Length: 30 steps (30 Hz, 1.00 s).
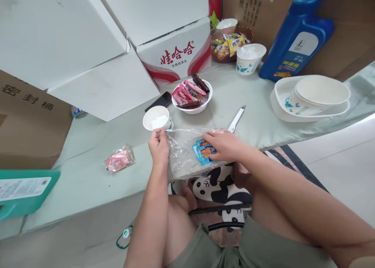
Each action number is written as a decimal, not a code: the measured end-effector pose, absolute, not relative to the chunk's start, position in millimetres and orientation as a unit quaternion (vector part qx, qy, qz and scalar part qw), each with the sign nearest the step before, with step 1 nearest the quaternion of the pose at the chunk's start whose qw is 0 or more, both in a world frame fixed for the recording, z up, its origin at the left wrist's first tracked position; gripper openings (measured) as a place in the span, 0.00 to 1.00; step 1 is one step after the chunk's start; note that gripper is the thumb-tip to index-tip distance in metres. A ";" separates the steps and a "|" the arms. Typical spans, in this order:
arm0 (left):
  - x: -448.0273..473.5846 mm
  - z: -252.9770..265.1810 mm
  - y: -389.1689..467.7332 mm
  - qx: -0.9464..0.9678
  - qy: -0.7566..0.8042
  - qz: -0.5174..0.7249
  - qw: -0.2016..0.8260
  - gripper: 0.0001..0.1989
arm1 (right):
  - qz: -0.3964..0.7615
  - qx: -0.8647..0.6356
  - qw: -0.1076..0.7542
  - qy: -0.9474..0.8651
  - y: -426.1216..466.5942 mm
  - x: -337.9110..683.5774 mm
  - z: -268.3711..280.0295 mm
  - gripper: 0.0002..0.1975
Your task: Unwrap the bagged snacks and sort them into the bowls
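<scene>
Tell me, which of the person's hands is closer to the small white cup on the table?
Left. The left hand pinches the clear plastic bag right below the small white cup; the right hand lies farther right on the bag.

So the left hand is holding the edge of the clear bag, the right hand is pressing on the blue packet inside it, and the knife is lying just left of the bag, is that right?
Not quite: the head view shows the knife lying just right of the bag, beyond the right hand. The left hand does hold the bag's edge, and the right hand presses on the blue packet.
</scene>
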State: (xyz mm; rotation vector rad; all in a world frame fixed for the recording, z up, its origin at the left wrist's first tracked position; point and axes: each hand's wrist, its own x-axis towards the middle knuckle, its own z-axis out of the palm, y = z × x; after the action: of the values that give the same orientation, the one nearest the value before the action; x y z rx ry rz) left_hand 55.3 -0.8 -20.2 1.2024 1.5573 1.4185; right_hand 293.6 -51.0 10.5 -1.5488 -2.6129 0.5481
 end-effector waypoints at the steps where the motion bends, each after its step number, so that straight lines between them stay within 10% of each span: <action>1: 54.0 -20.3 -0.8 0.462 0.602 0.550 0.348 0.10 | 0.170 -0.500 0.029 -0.849 -51.9 293.9 10.7 0.22; 12: 47.8 -20.3 0.5 0.468 0.604 0.545 0.345 0.10 | 0.199 -0.526 0.014 -0.827 -81.7 297.1 23.3 0.13; 21: 44.3 -14.6 0.0 0.464 0.597 0.542 0.366 0.09 | 0.505 -0.530 0.409 -0.545 -91.2 362.3 31.3 0.22; 25: 43.9 -13.3 -0.3 0.472 0.585 0.536 0.384 0.11 | 0.377 -0.615 0.500 -0.480 -55.8 357.0 40.1 0.18; 30: 49.7 -15.0 1.9 0.496 0.569 0.517 0.403 0.13 | 0.102 -0.658 0.373 -0.647 36.6 313.5 52.1 0.07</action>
State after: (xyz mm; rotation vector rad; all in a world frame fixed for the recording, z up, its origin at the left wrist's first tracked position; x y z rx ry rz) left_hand 49.7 1.9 -15.0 1.2524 1.4383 1.3063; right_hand 313.5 36.6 52.1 -1.6859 -1.6568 0.2616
